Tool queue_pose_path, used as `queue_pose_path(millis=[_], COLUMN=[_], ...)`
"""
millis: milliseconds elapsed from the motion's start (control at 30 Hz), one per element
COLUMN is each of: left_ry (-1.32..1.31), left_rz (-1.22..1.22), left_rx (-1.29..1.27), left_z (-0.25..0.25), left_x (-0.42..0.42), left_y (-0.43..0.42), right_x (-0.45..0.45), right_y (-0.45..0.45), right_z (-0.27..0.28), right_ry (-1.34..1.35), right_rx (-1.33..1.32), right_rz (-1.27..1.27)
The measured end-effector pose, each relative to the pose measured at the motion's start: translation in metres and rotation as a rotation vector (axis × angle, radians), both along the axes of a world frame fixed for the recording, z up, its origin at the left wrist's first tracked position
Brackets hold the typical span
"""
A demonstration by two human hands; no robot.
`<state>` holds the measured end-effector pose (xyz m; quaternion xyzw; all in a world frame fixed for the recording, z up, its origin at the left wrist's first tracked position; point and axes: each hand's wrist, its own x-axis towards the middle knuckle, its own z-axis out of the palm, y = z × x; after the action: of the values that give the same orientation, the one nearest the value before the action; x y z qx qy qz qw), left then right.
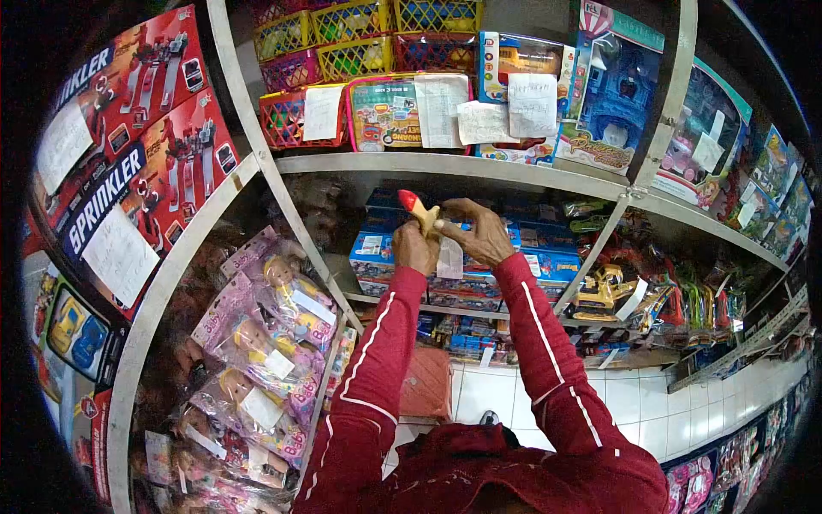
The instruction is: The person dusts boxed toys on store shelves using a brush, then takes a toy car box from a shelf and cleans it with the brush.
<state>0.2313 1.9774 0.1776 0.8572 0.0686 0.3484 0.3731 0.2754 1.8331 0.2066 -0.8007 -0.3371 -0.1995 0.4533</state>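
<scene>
Head view: one red-tipped toy, below the front edge of the upper shelf; my left hand grasps it, right hand alongside, pinch unclear; not set down.

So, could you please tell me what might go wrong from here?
The small red-tipped item is up at the fingers of the left hand, with the right hand beside it; a slip could drop it onto the blue boxes.

The left sleeve appears near the packaged dolls, so it might brush them, though depth is hard to judge.
</scene>
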Motion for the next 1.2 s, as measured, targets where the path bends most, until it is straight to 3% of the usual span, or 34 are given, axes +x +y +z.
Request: queue_pose_path(millis=[33, 100, 133, 167, 267, 367, 467, 500, 533, 600, 633, 667, 733, 767, 867, 900, 967, 1067, 1167, 1200], left_ry=[0.014, -0.017, -0.003, -0.006, -0.007, 0.035, 0.381, 0.623, 0.642, 0.514, 0.436, 0.366, 0.031, 0.153, -0.424, -0.062, -0.276, -0.395, -0.061, -0.123], left_rz=[0.031, -0.014, -0.147, -0.148, -0.140, 0.017, -0.091, -0.112, 0.071, 0.283, 0.376, 0.321, 0.202, 0.340, 0.095, 0.107, -0.020, -0.070, -0.178, -0.199], left_rx=[-0.088, -0.397, -0.807, -0.942, -1.220, -1.224, -1.036, -0.159, 0.737, 0.579, 0.492, 0.401, -0.172, -0.381, -0.249, -0.107, 0.071, 0.294, 0.517, 0.524], left_z=[-0.005, -0.025, -0.037, -0.048, -0.069, -0.114, -0.150, -0.168, -0.186, -0.218, -0.209, -0.194, -0.184, -0.139, -0.112, -0.067, -0.050, -0.029, -0.019, -0.018], left_x=[0.006, 0.028, 0.040, 0.050, 0.069, 0.109, 0.142, 0.150, 0.159, 0.158, 0.141, 0.125, 0.111, 0.087, 0.083, 0.050, 0.053, 0.058, 0.060, 0.058], left_y=[0.012, 0.044, 0.057, 0.070, 0.085, 0.099, 0.119, 0.126, 0.133, 0.129, 0.117, 0.114, 0.109, 0.088, 0.080, 0.066, 0.059, 0.035, 0.024, 0.023], right_x=[0.004, 0.020, 0.027, 0.024, 0.017, 0.029, 0.037, 0.038, 0.036, 0.038, 0.044, 0.049, 0.042, 0.040, 0.041, 0.042, 0.045, 0.028, 0.041, 0.028], right_y=[-0.007, -0.032, -0.043, -0.050, -0.065, -0.075, -0.080, -0.081, -0.081, -0.081, -0.084, -0.087, -0.087, -0.086, -0.087, -0.088, -0.088, -0.086, -0.088, -0.085], right_z=[-0.011, -0.042, -0.054, -0.059, -0.076, -0.098, -0.109, -0.108, -0.107, -0.110, -0.114, -0.119, -0.111, -0.108, -0.109, -0.113, -0.123, -0.103, -0.122, -0.109], right_ry=[-0.034, -0.164, -0.195, -0.192, -0.179, -0.171, -0.137, -0.135, -0.131, -0.169, -0.215, -0.260, -0.190, -0.156, -0.196, -0.196, -0.196, -0.206, -0.181, -0.103], right_rx=[0.039, -0.184, -0.292, -0.312, -0.355, -0.352, -0.313, -0.305, -0.297, -0.298, -0.308, -0.317, -0.301, -0.292, -0.342, -0.308, -0.238, -0.321, -0.265, -0.237], right_rz=[-0.018, -0.323, -0.447, -0.511, -0.638, -0.609, -0.570, -0.565, -0.559, -0.526, -0.501, -0.476, -0.462, -0.454, -0.473, -0.486, -0.511, -0.483, -0.495, -0.462])
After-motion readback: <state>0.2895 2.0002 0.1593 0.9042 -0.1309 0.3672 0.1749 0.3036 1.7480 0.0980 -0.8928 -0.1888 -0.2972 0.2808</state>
